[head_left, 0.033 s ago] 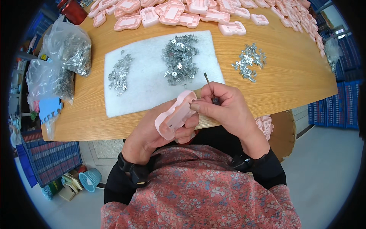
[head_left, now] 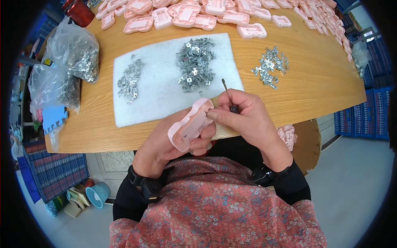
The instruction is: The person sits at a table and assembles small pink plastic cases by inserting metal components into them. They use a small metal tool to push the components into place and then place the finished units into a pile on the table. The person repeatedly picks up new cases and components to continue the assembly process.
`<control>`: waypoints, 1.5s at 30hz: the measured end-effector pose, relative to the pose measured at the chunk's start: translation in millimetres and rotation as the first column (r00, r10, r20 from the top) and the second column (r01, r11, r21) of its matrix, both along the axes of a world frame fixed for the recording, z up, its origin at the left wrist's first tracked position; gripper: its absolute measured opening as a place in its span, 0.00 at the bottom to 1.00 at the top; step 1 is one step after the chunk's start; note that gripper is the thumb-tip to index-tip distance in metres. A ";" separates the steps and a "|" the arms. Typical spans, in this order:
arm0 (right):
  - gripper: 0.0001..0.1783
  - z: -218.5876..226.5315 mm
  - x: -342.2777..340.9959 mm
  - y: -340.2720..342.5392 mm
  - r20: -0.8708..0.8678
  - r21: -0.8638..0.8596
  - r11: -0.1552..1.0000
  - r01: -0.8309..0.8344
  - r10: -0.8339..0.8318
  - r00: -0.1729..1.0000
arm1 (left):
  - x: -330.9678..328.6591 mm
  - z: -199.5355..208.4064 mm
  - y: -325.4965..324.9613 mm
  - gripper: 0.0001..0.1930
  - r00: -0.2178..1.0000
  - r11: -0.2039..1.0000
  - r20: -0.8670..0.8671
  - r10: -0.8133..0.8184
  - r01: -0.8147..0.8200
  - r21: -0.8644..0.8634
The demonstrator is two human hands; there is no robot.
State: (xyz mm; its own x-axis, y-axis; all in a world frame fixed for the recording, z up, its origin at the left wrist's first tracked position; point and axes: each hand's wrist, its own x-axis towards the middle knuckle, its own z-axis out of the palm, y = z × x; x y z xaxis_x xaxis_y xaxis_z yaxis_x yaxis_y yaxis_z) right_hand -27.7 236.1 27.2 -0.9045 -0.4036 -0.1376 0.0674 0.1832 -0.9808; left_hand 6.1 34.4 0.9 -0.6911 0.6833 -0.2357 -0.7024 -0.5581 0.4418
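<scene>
My left hand (head_left: pixel 165 134) is closed around a pale pink plastic housing (head_left: pixel 191 126), which it holds tilted with the hollow inside facing up. My right hand (head_left: pixel 244 113) has its thumb and a finger pinched at the housing's far end; any small part between those fingertips is hidden. Tucked in the same hand is a small screwdriver (head_left: pixel 226 88), its thin metal shaft pointing up and away. Beyond the hands lies a white foam sheet (head_left: pixel 159 82) bearing a large heap of small metal clips (head_left: pixel 195 64) and a smaller heap (head_left: pixel 130 80).
More metal clips (head_left: pixel 271 66) lie on the wooden table (head_left: pixel 306 74) at the right. Many pink housings (head_left: pixel 186 15) are piled along the far side. Plastic bags of metal parts (head_left: pixel 82 53) and a red canister (head_left: pixel 78 12) stand left. A box of pink parts (head_left: pixel 306 149) sits below the right edge.
</scene>
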 end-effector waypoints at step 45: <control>0.08 3.5 -65.1 -161.2 -0.481 0.688 0.702 -0.187 0.633 0.606 | 45.5 -0.3 -119.2 0.21 0.818 0.818 0.023 0.575 -0.575 0.025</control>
State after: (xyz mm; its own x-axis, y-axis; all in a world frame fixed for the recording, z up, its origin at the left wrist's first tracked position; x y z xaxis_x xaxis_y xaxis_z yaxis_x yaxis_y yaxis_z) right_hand -92.8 74.9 30.7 -0.5788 -0.8112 0.0832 -0.7519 0.4914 -0.4395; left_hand 51.6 -84.8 0.7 -0.9572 0.1692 -0.2346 -0.2555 -0.8750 0.4112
